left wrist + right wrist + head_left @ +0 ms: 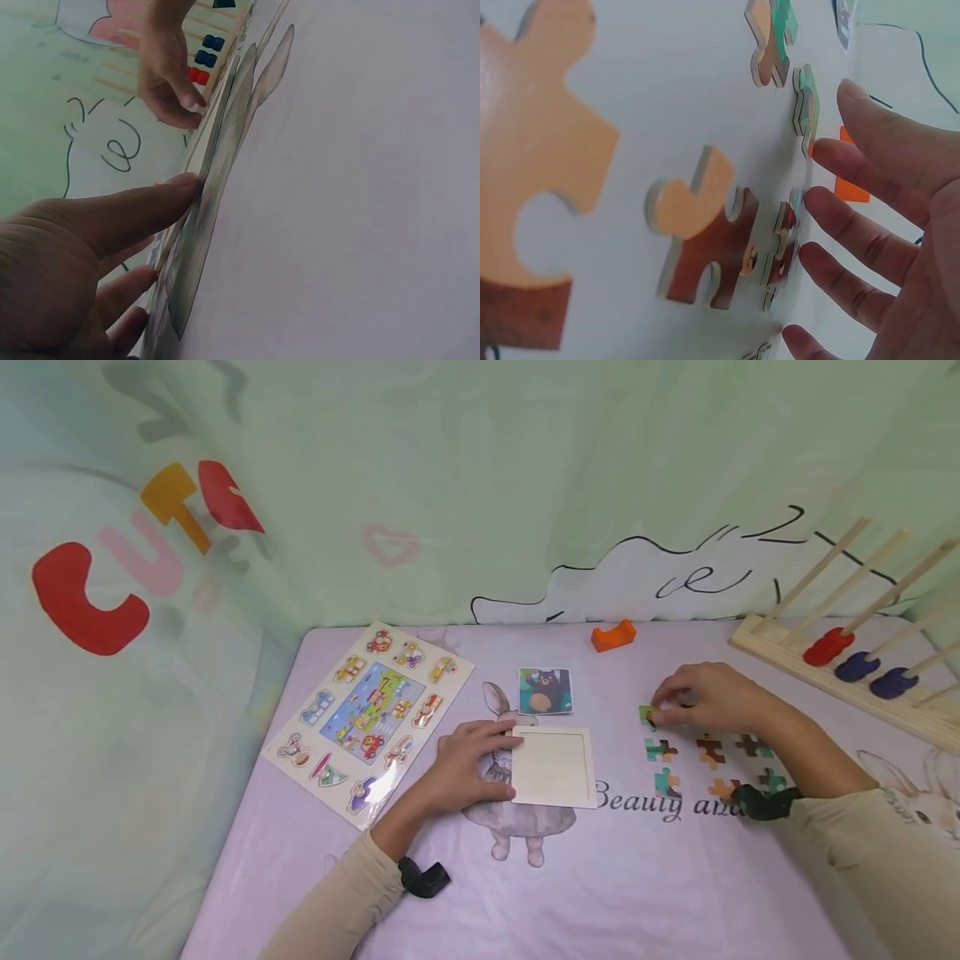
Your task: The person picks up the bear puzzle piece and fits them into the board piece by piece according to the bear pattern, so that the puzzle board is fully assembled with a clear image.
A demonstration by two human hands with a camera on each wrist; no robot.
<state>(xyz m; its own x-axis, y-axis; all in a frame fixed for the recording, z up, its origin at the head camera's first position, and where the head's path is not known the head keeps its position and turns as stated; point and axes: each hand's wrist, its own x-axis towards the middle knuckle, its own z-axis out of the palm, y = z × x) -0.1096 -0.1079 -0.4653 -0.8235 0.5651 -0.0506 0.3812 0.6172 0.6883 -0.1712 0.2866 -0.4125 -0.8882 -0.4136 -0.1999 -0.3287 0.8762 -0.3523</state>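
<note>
Frame [555, 768] meets spread left hand [470, 764] along its left edge; right hand [711, 697], also spread, is at the far-left piece [645, 715], best pinched lightly by opposite edges.

Vehicle puzzle board [372, 720] askew at left of table [615, 885], orange notched block [613, 637] near far edge, wooden bead stand [840, 682] at right, lettered green backdrop [480, 477] behind.

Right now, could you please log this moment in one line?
left hand: touching frame; right hand: at green piece; bear card: beyond frame
</note>
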